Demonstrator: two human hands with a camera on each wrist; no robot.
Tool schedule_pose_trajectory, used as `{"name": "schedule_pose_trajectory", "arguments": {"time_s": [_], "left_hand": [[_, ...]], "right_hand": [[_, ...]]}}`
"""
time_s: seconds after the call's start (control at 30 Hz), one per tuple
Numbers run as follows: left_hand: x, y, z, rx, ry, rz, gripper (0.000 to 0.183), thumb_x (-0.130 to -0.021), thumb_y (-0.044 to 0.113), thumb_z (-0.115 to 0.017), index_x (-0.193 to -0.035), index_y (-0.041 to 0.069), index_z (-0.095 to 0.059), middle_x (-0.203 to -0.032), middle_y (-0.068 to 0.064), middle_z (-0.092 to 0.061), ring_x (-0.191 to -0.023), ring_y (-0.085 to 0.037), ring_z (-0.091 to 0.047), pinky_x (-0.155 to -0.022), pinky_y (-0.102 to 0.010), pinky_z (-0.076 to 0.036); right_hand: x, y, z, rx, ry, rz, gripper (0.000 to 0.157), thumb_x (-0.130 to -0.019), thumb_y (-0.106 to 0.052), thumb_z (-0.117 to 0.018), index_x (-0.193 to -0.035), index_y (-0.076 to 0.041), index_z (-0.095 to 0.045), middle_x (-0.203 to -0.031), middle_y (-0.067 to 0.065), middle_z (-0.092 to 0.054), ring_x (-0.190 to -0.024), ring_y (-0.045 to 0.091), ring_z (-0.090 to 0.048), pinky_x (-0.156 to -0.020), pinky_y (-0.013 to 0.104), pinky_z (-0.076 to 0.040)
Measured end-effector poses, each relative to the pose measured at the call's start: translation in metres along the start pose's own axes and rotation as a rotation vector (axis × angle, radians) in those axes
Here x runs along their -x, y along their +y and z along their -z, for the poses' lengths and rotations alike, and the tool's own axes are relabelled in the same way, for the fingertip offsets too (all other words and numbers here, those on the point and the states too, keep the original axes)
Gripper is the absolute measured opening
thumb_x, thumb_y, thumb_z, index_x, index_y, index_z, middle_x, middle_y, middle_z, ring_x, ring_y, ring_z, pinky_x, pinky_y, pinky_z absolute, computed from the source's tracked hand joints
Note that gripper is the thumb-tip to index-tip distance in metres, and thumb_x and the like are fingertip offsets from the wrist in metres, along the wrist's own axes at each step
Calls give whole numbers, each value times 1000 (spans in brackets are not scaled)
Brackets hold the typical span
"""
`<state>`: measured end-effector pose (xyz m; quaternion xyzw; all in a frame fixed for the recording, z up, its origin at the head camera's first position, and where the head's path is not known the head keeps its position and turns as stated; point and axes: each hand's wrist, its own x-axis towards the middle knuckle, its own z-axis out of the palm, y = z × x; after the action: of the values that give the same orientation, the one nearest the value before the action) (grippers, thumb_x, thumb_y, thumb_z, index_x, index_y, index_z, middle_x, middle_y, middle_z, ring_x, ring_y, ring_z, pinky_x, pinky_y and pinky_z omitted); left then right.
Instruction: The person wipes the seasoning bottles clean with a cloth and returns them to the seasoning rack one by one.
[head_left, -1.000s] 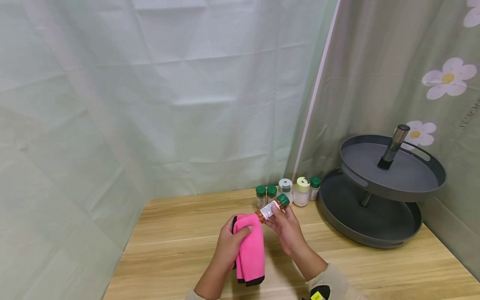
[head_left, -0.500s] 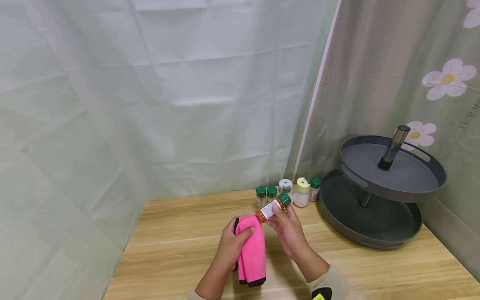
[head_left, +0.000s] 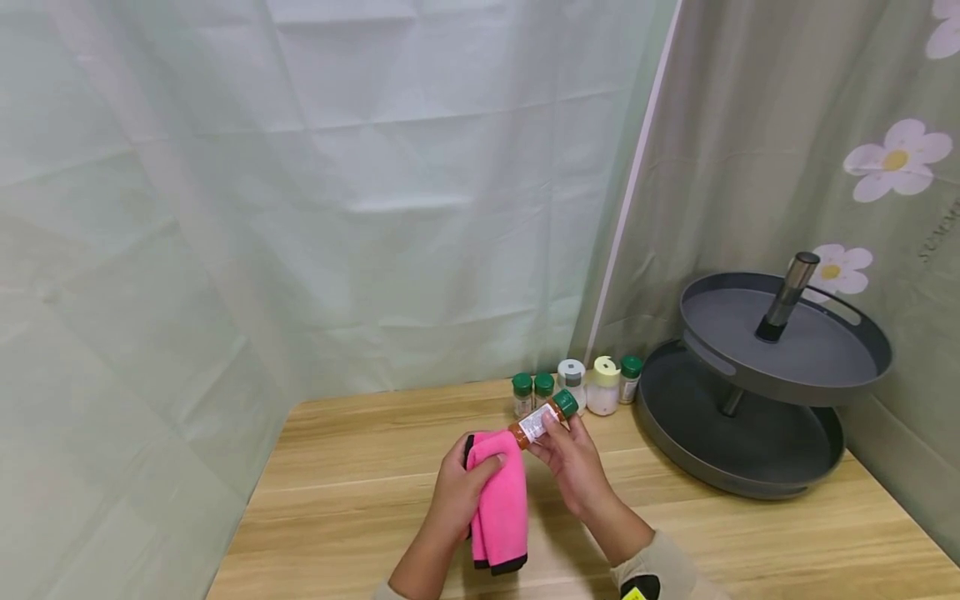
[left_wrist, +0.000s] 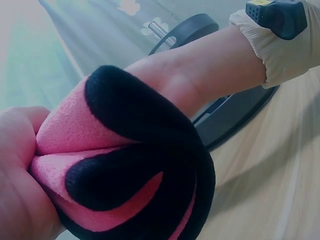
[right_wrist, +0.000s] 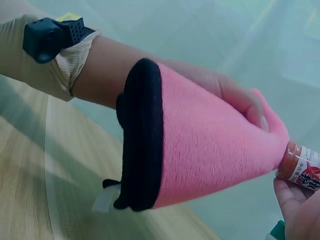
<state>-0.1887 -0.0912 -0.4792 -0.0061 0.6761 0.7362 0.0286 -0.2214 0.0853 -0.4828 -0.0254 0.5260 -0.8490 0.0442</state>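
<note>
A folded pink cloth (head_left: 501, 508) with black edging hangs from my left hand (head_left: 459, 487), thumb on top of it. My right hand (head_left: 573, 467) grips a spice jar (head_left: 536, 423) with a green cap, a white label and reddish-brown contents. The jar lies tilted, cap up to the right, its base against the cloth's upper end. In the left wrist view, the folded layers of the cloth (left_wrist: 130, 170) hide most of the right hand and the jar. The right wrist view shows the jar's base (right_wrist: 290, 162) touching the pink cloth (right_wrist: 215, 145).
Behind the hands stand two green-capped jars (head_left: 522, 396), a grey-lidded jar (head_left: 572, 375), a yellow-lidded jar (head_left: 603, 396) and another green-capped jar (head_left: 630, 379). A dark two-tier round tray (head_left: 750, 487) occupies the right side of the wooden table (head_left: 352, 475). Curtains (head_left: 420, 208) enclose the back.
Both hands, with the cloth and the jar, shift slightly right and then back left. Grips stay the same, and the jar's base stays at the cloth.
</note>
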Motion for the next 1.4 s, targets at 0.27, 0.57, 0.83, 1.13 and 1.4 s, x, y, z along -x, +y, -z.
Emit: {"name": "schedule_pose_trajectory", "arguments": {"time_s": [0.27, 0.57, 0.83, 1.13, 1.4], "left_hand": [[-1, -3, 2, -12, -30, 8, 38, -92, 17, -70, -126, 5, -58, -105, -6, -66, -86, -16, -66, -77, -32, -57], [0, 5, 7, -20, 15, -21, 36, -89, 13, -72, -121, 4, -59, -101, -4, -64, -85, -15, -63, -76, -31, -55], [1, 14, 17, 39, 50, 5, 37, -91, 22, -72, -121, 7, -55, -96, -4, -63, -84, -18, -65, -74, -34, -56], [-2, 15, 35, 91, 104, 6, 39, -94, 22, -69, -126, 8, -51, -99, -3, -61, -89, -17, -63, -78, -33, -55], [-3, 7, 49, 81, 129, 73, 37, -94, 24, -68, -123, 11, -50, -98, -4, -61, -88, -19, -62, -77, -34, -54]], "right_hand": [[2, -4, -2, -4, -10, 21, 47, -106, -22, -51, -145, -4, -32, -106, -5, -67, -97, 8, -70, -90, 28, -57], [1, -9, 0, 50, 6, 50, 46, -103, -16, -54, -145, -7, -38, -114, 2, -63, -99, 12, -68, -89, 31, -57], [-1, -21, 7, 128, 19, 86, 52, -99, -12, -60, -147, -5, -40, -125, 6, -60, -112, 12, -62, -94, 31, -55], [-10, -35, 33, 255, 65, 136, 51, -97, -7, -63, -145, -2, -44, -131, 12, -55, -113, 12, -58, -94, 26, -54], [-13, -50, 66, 350, 91, 161, 49, -97, -6, -63, -143, -3, -45, -121, -4, -60, -109, 6, -59, -93, 22, -53]]}}
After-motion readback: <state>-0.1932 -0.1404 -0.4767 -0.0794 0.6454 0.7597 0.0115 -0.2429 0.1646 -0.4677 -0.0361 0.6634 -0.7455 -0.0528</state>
